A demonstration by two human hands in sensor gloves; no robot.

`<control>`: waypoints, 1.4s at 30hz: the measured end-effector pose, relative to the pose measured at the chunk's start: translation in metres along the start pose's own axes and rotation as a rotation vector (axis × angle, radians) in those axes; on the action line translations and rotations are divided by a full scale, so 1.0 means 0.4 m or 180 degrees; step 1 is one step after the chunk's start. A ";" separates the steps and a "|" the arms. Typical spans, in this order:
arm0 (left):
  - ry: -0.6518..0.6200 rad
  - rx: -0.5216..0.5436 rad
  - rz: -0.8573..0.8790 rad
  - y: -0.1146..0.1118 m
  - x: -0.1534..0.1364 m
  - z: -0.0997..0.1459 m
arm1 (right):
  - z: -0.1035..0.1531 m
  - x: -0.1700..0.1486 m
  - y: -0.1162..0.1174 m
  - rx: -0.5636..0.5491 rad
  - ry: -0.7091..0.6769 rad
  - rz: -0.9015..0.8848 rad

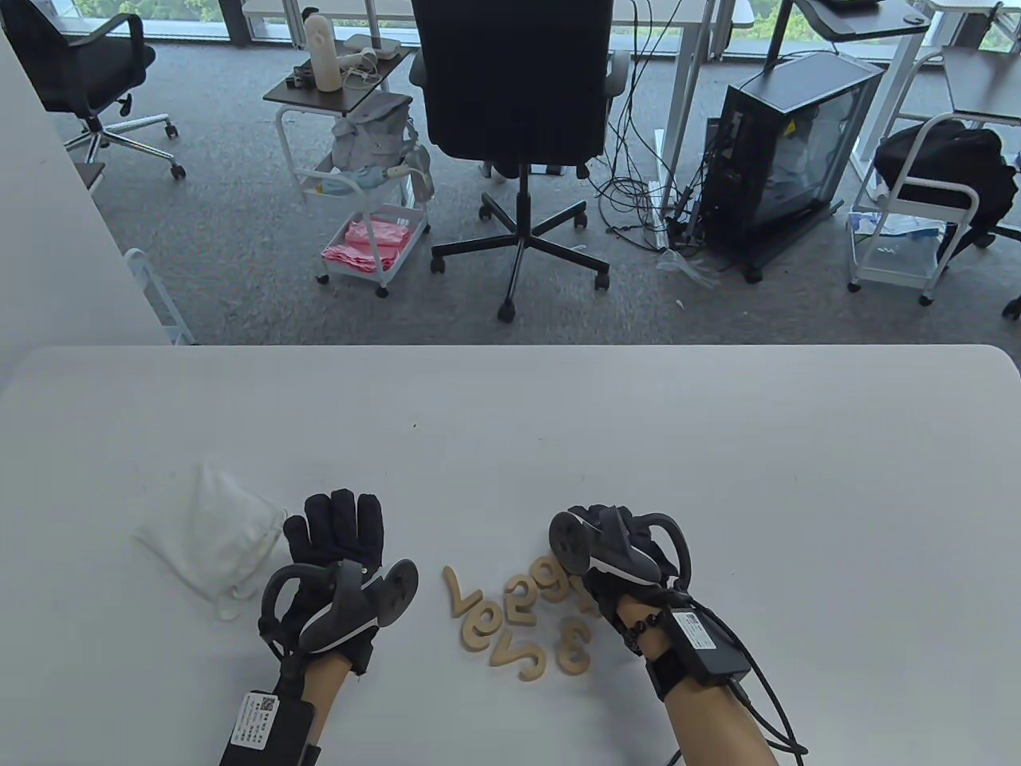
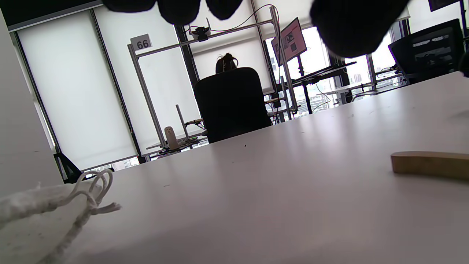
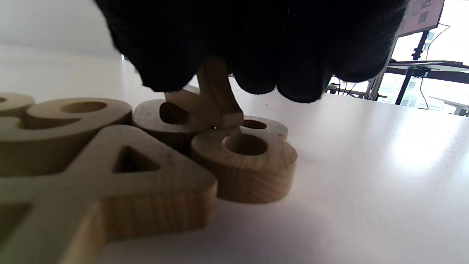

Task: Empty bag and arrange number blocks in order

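Several wooden number blocks lie in a loose pile (image 1: 522,622) on the white table (image 1: 510,415), among them a 3 (image 1: 574,645) and a 5 (image 1: 522,658). My right hand (image 1: 610,538) is over the pile's right end. In the right wrist view its fingers (image 3: 256,55) pinch a thin wooden number block (image 3: 216,102), tilted, with its lower end on an 8 (image 3: 249,161); a 4 (image 3: 121,172) lies beside it. The white drawstring bag (image 1: 211,535) lies flat at the left. My left hand (image 1: 335,523) is beside it with fingers spread, holding nothing.
The bag's cord (image 2: 86,196) lies near my left hand, and one block's edge (image 2: 428,164) shows to its right. Beyond the table's far edge stand an office chair (image 1: 514,96), a cart (image 1: 367,159) and a computer case (image 1: 790,152).
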State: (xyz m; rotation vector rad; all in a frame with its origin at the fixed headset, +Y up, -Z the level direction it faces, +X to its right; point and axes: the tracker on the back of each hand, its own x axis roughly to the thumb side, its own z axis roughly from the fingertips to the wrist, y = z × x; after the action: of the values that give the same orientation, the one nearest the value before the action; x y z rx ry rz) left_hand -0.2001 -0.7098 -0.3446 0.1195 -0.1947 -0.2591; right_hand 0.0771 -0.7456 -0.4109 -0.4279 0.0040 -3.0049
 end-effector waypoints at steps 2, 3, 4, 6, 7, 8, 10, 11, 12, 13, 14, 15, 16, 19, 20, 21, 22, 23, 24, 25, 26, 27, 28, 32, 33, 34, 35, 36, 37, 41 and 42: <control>-0.0005 0.0003 0.0002 0.000 0.000 -0.001 | -0.006 0.003 0.006 0.0035 0.0016 0.0019; -0.0007 0.0004 0.0002 0.000 0.001 -0.001 | -0.008 0.004 0.009 0.0026 0.0023 0.0045; -0.0012 0.0003 -0.0005 0.000 0.001 -0.001 | -0.009 0.004 0.011 0.0031 0.0020 0.0081; -0.0022 0.0002 -0.0015 0.000 0.002 -0.001 | -0.007 0.002 0.012 -0.0057 0.0015 0.0106; -0.0023 0.0003 -0.0016 0.000 0.002 -0.001 | -0.004 -0.001 0.009 -0.0093 0.0025 0.0107; -0.0023 0.0006 -0.0011 0.000 0.002 -0.001 | 0.000 -0.007 0.004 -0.0084 0.0032 0.0084; -0.0020 0.0010 0.0003 0.001 0.001 0.000 | 0.019 -0.029 -0.017 -0.0080 0.0099 -0.0033; -0.0017 0.0017 0.0012 0.002 0.000 0.000 | 0.035 -0.046 -0.031 -0.0071 0.0122 -0.0151; -0.0017 0.0022 0.0016 0.002 0.000 0.001 | 0.049 -0.059 -0.040 -0.0027 0.0141 -0.0227; -0.0017 0.0026 0.0020 0.003 0.000 0.000 | 0.069 -0.078 -0.051 0.0029 0.0167 -0.0312; -0.0016 0.0028 0.0022 0.003 0.000 0.000 | 0.084 -0.093 -0.057 0.0059 0.0184 -0.0369; -0.0017 0.0030 0.0025 0.003 0.000 0.000 | 0.105 -0.112 -0.061 0.0119 0.0215 -0.0474; -0.0018 0.0032 0.0024 0.003 0.001 0.000 | 0.118 -0.125 -0.060 0.0185 0.0233 -0.0558; -0.0025 0.0034 0.0004 0.003 0.005 -0.001 | 0.161 -0.149 -0.043 0.0258 0.0290 -0.0702; -0.0030 0.0034 0.0000 0.003 0.007 -0.001 | 0.171 -0.148 -0.032 0.0242 0.0268 -0.0603; -0.0036 0.0034 -0.0001 0.003 0.009 -0.001 | 0.177 -0.146 -0.023 0.0243 0.0258 -0.0538; -0.0040 0.0033 -0.0004 0.004 0.011 -0.001 | 0.184 -0.143 -0.012 0.0228 0.0238 -0.0462; -0.0046 0.0032 -0.0009 0.004 0.012 -0.001 | 0.188 -0.139 -0.004 0.0192 0.0206 -0.0414; -0.0059 0.0032 -0.0017 0.003 0.015 -0.001 | 0.190 -0.135 0.007 0.0154 0.0166 -0.0369; -0.0073 0.0030 -0.0030 0.003 0.017 -0.001 | 0.191 -0.132 0.014 0.0132 0.0155 -0.0335; -0.0089 0.0027 -0.0051 0.002 0.020 -0.002 | 0.191 -0.129 0.021 0.0115 0.0137 -0.0257; -0.0096 0.0025 -0.0061 0.001 0.022 -0.004 | 0.190 -0.129 0.024 0.0118 0.0108 -0.0170; -0.0100 0.0021 -0.0063 0.000 0.023 -0.005 | 0.189 -0.129 0.026 0.0111 0.0100 -0.0123; -0.0128 0.0004 -0.0026 0.000 0.028 -0.009 | 0.192 -0.128 0.036 0.0081 0.0024 0.0030; -0.0130 0.0010 -0.0026 0.002 0.029 -0.009 | 0.193 -0.127 0.037 0.0039 -0.0013 0.0065; -0.0130 0.0030 -0.0029 0.005 0.031 -0.009 | 0.192 -0.125 0.037 -0.0031 -0.0103 0.0143; -0.0131 0.0035 -0.0030 0.006 0.032 -0.009 | 0.192 -0.125 0.036 -0.0067 -0.0134 0.0186; -0.0136 0.0039 -0.0036 0.007 0.034 -0.009 | 0.192 -0.124 0.037 -0.0113 -0.0163 0.0221; -0.0140 0.0045 -0.0045 0.008 0.037 -0.008 | 0.192 -0.123 0.039 -0.0131 -0.0201 0.0225; -0.0169 0.0060 -0.0059 0.012 0.045 -0.006 | 0.190 -0.117 0.042 -0.0132 -0.0238 0.0230; -0.0180 0.0064 -0.0048 0.013 0.047 -0.006 | 0.190 -0.117 0.041 -0.0122 -0.0245 0.0213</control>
State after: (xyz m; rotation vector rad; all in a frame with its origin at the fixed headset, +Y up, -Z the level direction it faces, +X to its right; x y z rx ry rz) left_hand -0.1805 -0.7094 -0.3429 0.1338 -0.2526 -0.2758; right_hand 0.1448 -0.7558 -0.3512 -0.5361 0.0683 -2.9249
